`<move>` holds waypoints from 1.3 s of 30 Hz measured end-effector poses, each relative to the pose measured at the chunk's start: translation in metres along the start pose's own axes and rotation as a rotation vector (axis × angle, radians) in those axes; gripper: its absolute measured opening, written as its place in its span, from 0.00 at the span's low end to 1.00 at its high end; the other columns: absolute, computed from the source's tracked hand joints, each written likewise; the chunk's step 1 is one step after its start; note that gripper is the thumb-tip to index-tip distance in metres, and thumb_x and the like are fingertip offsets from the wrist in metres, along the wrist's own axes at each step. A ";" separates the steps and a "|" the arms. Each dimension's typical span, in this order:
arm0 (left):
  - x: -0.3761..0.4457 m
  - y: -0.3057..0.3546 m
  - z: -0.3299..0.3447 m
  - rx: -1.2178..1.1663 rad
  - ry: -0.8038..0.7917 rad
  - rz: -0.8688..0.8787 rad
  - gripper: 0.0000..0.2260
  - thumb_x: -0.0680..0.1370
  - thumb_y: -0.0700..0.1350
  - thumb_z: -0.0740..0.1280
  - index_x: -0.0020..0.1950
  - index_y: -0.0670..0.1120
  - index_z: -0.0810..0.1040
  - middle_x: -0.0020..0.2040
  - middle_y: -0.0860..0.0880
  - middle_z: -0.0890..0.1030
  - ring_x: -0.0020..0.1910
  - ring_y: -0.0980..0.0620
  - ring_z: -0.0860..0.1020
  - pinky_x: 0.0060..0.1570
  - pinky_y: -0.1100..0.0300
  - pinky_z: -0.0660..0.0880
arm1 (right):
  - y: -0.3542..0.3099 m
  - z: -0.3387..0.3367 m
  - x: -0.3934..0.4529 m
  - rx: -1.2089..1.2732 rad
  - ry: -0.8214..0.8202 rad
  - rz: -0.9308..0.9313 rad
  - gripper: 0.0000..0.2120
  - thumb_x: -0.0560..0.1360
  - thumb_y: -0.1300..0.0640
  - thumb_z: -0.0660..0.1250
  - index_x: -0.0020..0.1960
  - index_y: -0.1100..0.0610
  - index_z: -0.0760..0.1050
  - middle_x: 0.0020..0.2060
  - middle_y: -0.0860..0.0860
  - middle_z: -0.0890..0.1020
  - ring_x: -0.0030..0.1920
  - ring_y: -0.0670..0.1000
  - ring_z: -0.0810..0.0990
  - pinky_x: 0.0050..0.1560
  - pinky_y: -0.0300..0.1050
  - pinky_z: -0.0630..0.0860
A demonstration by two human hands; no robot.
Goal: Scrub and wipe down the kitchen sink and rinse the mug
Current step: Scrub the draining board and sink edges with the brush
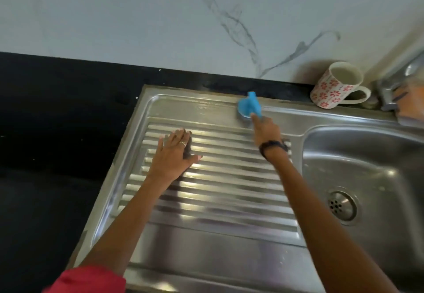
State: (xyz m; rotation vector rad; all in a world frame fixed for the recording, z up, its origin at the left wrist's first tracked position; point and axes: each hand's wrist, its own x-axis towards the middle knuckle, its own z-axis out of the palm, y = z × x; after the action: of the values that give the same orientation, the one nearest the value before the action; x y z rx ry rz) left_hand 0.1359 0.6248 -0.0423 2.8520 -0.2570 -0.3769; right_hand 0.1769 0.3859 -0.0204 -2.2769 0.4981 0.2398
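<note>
From the head camera, the right hand [267, 129] reaches to the upper middle of the frame, its fingers closed on the blue plastic-handled scrubber [249, 107], which is pressed onto the flat back ledge of the stainless steel sink unit [206, 246]. The left hand [174, 155] lies spread and flat on the ribbed draining board [229, 178] at centre left, with something small and dark partly under the palm; whether it grips it I cannot tell.

The white ceramic mug with red flower print [336, 86] stands upright at the upper right, on the black counter [46, 132] just behind the sink rim, near the tap. Its mouth faces up, its long axis vertical, its handle pointing toward the right of the frame.

Risks, as I judge them: a wide scrubbing stroke toward the right could knock the mug over or into the basin [367, 166]. The left palm could slip on wet ribs. The grip sits low on the scrubber, so hard pressure might twist it loose.
</note>
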 end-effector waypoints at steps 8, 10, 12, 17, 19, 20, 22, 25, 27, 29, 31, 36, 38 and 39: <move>0.016 0.090 0.022 0.004 -0.024 0.200 0.33 0.78 0.61 0.56 0.77 0.48 0.50 0.77 0.49 0.49 0.76 0.50 0.46 0.73 0.51 0.40 | 0.076 -0.092 0.002 -0.037 0.276 0.307 0.20 0.82 0.54 0.48 0.68 0.64 0.66 0.63 0.67 0.71 0.63 0.65 0.70 0.62 0.54 0.66; 0.016 0.104 0.031 -0.003 -0.004 0.212 0.32 0.78 0.59 0.57 0.77 0.47 0.49 0.77 0.48 0.50 0.76 0.51 0.46 0.73 0.53 0.41 | 0.056 -0.071 0.003 0.002 0.231 0.267 0.21 0.82 0.51 0.50 0.65 0.64 0.69 0.61 0.65 0.74 0.62 0.62 0.73 0.58 0.51 0.68; 0.018 0.115 0.036 -0.015 0.003 0.187 0.32 0.78 0.59 0.57 0.77 0.47 0.49 0.77 0.49 0.49 0.76 0.51 0.46 0.73 0.53 0.41 | 0.033 -0.037 0.004 0.083 0.134 0.151 0.22 0.81 0.47 0.52 0.62 0.63 0.72 0.57 0.62 0.77 0.57 0.60 0.76 0.52 0.49 0.71; 0.019 0.142 0.050 0.014 -0.008 0.180 0.33 0.77 0.61 0.56 0.77 0.48 0.49 0.77 0.48 0.50 0.76 0.50 0.46 0.73 0.52 0.42 | 0.004 -0.019 0.003 0.009 -0.099 -0.078 0.22 0.81 0.45 0.52 0.59 0.61 0.72 0.48 0.57 0.78 0.43 0.53 0.74 0.39 0.43 0.68; 0.018 0.154 0.053 0.029 -0.033 0.192 0.32 0.78 0.62 0.55 0.77 0.51 0.48 0.77 0.48 0.47 0.76 0.49 0.44 0.73 0.51 0.41 | 0.027 -0.045 0.009 0.026 -0.054 -0.058 0.22 0.81 0.45 0.52 0.60 0.61 0.73 0.49 0.57 0.78 0.45 0.53 0.74 0.43 0.45 0.68; 0.018 0.160 0.055 0.042 -0.042 0.203 0.32 0.78 0.62 0.54 0.77 0.52 0.47 0.77 0.48 0.47 0.76 0.49 0.44 0.73 0.51 0.40 | 0.046 -0.061 0.009 0.066 -0.011 -0.012 0.22 0.80 0.45 0.52 0.60 0.60 0.73 0.49 0.57 0.78 0.46 0.54 0.75 0.43 0.45 0.68; 0.015 0.171 0.059 0.077 -0.064 0.221 0.31 0.78 0.63 0.53 0.76 0.54 0.47 0.77 0.48 0.46 0.76 0.49 0.43 0.72 0.50 0.39 | 0.090 -0.091 0.006 0.088 0.102 0.098 0.22 0.81 0.45 0.51 0.61 0.60 0.72 0.52 0.59 0.78 0.50 0.58 0.76 0.44 0.46 0.68; 0.012 0.184 0.059 0.146 -0.071 0.209 0.30 0.78 0.63 0.51 0.76 0.54 0.46 0.77 0.50 0.45 0.76 0.50 0.41 0.73 0.48 0.38 | 0.123 -0.113 0.004 -0.045 0.197 0.182 0.24 0.81 0.44 0.48 0.62 0.61 0.70 0.53 0.60 0.77 0.51 0.58 0.76 0.43 0.46 0.67; 0.013 0.188 0.058 0.192 -0.054 0.201 0.29 0.79 0.63 0.50 0.76 0.54 0.46 0.77 0.50 0.45 0.76 0.51 0.42 0.72 0.49 0.37 | 0.114 -0.104 0.010 -0.004 0.180 0.162 0.23 0.81 0.44 0.50 0.60 0.61 0.72 0.49 0.57 0.77 0.48 0.56 0.76 0.43 0.46 0.69; 0.015 0.191 0.059 0.209 -0.044 0.178 0.29 0.78 0.63 0.50 0.76 0.54 0.46 0.77 0.51 0.46 0.76 0.52 0.42 0.72 0.49 0.37 | 0.091 -0.083 0.010 0.081 0.105 0.078 0.22 0.80 0.44 0.52 0.58 0.61 0.72 0.49 0.57 0.79 0.48 0.56 0.78 0.46 0.49 0.74; 0.015 0.196 0.062 0.217 -0.043 0.148 0.30 0.78 0.63 0.49 0.76 0.54 0.46 0.77 0.51 0.46 0.76 0.52 0.42 0.73 0.48 0.38 | 0.072 -0.063 0.007 0.109 -0.034 -0.033 0.22 0.80 0.44 0.53 0.57 0.61 0.73 0.45 0.56 0.79 0.44 0.55 0.77 0.44 0.49 0.75; 0.011 0.210 0.063 0.198 0.012 0.154 0.28 0.80 0.59 0.51 0.77 0.49 0.49 0.77 0.50 0.51 0.76 0.53 0.46 0.72 0.51 0.38 | 0.098 -0.090 0.016 0.185 -0.108 -0.095 0.23 0.80 0.44 0.54 0.59 0.61 0.74 0.44 0.55 0.79 0.43 0.54 0.77 0.43 0.47 0.74; 0.010 0.215 0.060 0.185 0.101 0.179 0.25 0.80 0.55 0.54 0.74 0.46 0.60 0.75 0.47 0.61 0.75 0.51 0.56 0.73 0.51 0.44 | 0.129 -0.118 0.023 0.207 0.001 -0.034 0.23 0.80 0.43 0.54 0.58 0.62 0.74 0.40 0.53 0.78 0.38 0.49 0.76 0.35 0.42 0.72; 0.009 0.220 0.060 0.181 0.167 0.187 0.21 0.80 0.53 0.57 0.70 0.45 0.68 0.71 0.45 0.68 0.72 0.48 0.63 0.72 0.50 0.50 | 0.143 -0.129 0.025 0.175 0.035 0.002 0.23 0.80 0.44 0.53 0.56 0.62 0.74 0.37 0.51 0.76 0.35 0.48 0.74 0.31 0.39 0.67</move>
State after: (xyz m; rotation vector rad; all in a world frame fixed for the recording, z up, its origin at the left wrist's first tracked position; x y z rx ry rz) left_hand 0.0974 0.4000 -0.0415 2.9793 -0.5451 -0.0815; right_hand 0.1409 0.1958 -0.0344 -2.1137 0.5192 0.1510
